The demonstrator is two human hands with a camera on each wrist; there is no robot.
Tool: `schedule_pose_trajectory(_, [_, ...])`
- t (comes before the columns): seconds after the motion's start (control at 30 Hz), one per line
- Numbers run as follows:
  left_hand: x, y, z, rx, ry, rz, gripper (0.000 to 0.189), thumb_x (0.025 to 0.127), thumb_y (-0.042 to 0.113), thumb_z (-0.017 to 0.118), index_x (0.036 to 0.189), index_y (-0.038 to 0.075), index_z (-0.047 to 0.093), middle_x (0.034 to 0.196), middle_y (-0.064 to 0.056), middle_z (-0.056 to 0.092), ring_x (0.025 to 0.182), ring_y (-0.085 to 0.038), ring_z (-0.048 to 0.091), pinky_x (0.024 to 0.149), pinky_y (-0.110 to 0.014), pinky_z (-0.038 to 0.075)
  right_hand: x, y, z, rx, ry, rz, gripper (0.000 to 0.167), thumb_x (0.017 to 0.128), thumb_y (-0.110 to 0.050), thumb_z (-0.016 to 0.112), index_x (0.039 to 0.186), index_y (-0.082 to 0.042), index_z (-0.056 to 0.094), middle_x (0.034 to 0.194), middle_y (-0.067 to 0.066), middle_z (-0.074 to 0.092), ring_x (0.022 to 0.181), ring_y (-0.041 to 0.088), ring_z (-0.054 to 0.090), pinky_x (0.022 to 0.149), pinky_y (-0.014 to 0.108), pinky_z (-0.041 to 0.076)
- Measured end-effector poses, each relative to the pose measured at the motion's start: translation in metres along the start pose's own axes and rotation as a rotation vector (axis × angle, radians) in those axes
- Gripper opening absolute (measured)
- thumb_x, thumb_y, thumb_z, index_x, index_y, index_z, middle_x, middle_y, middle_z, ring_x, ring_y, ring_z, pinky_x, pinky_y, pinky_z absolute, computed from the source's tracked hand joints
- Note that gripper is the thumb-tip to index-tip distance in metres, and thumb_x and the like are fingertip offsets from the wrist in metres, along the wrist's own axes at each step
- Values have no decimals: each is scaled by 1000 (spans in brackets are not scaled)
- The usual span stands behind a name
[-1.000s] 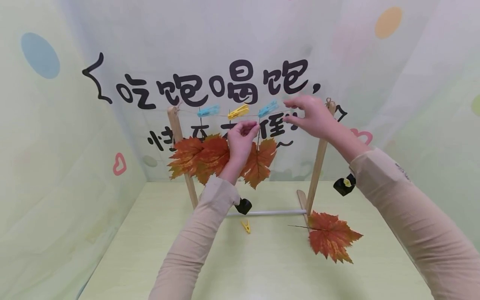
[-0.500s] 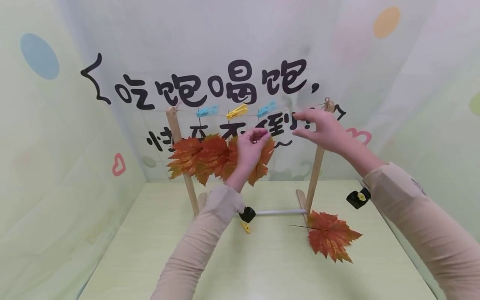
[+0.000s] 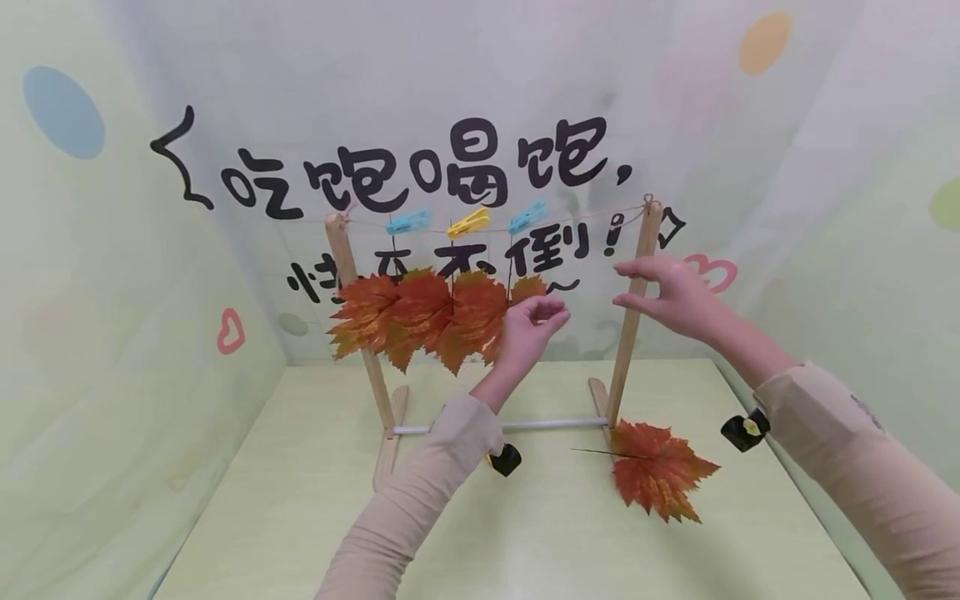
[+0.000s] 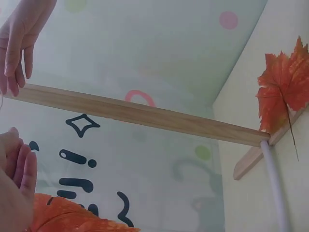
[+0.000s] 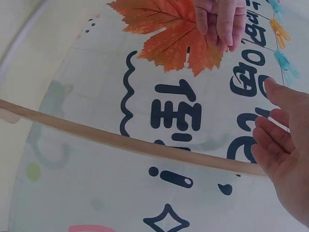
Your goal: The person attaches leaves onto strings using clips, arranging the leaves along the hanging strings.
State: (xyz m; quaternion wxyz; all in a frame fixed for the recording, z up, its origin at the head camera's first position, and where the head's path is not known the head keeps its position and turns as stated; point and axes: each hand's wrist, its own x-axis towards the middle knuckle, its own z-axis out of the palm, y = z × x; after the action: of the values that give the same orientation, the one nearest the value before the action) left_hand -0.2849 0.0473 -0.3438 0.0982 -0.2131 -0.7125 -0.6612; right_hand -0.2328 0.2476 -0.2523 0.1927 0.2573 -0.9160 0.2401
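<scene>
From my station I read, in the head view: upright post (image 3: 627, 352) at 3 o'clock, bare matt wood; crossbar (image 3: 555, 425) at 5, smooth, plastic-like; yellow clothespin (image 3: 469, 222) at 12, smooth plastic; maple leaf (image 3: 660, 471) at 4, veined, matt, cloth-like; backdrop (image 3: 480, 50) at 12, creased cloth; tabletop (image 3: 525, 542) at 6, smooth, faint sheen.

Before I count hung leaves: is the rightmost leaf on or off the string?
Off: the leaf lies at the foot of the frame, below the string, its stem unclipped.
</scene>
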Motion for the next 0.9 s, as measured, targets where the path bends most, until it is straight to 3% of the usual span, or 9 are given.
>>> schedule_pose_trajectory(0.23, [-7, -25, 6, 35, -43, 9, 20, 80, 8, 69, 96, -4, 66, 90, -15, 68, 81, -20, 63, 71, -20, 51, -21, 19, 11, 16, -16, 27, 39, 79, -10, 70, 114, 4, 59, 110, 20, 61, 102, 35, 55, 84, 51, 45])
schedule_pose_trajectory(0.5, [-15, -59, 5, 76, -131, -68, 20, 80, 5, 68, 98, -5, 64, 91, -15, 67, 81, -20, 63, 70, -21, 51, -42, 39, 34, 36, -58, 95, 37, 80, -12, 70, 112, 3, 60, 107, 19, 62, 98, 33, 55, 81, 51, 47])
schedule_pose_trajectory(0.9, [-32, -105, 5, 298, -307, -96, 20, 80, 10, 69, 96, 0, 65, 93, -11, 67, 82, -19, 63, 69, -19, 50, -67, 58, 63, 78, -76, 156, 36, 78, -10, 71, 110, 5, 61, 105, 20, 63, 95, 31, 57, 81, 50, 48])
